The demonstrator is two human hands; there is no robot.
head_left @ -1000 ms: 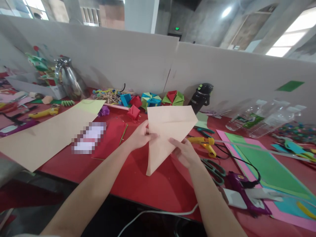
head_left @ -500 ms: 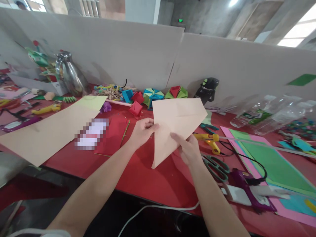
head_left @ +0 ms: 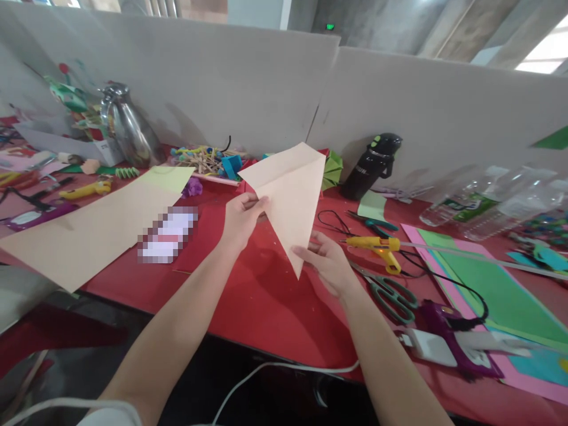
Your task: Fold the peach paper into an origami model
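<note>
A folded sheet of cream paper, tapering to a point at the bottom, is held up above the red tabletop. A crease crosses its upper part. My left hand pinches its left edge between thumb and fingers. Near the lower tip, my right hand grips the right edge, with the thumb on the front and the fingers behind. The paper hides part of the folded paper pieces at the back.
Right of my hands lie a yellow glue gun, green-handled scissors and a purple power strip. A black bottle and clear plastic bottles stand behind. On the left are a large cream sheet and a steel jug.
The cream paper has turned so its point faces down, and it has shifted slightly left. My right hand has moved from its lower face to near the tip; my left hand has risen slightly.
</note>
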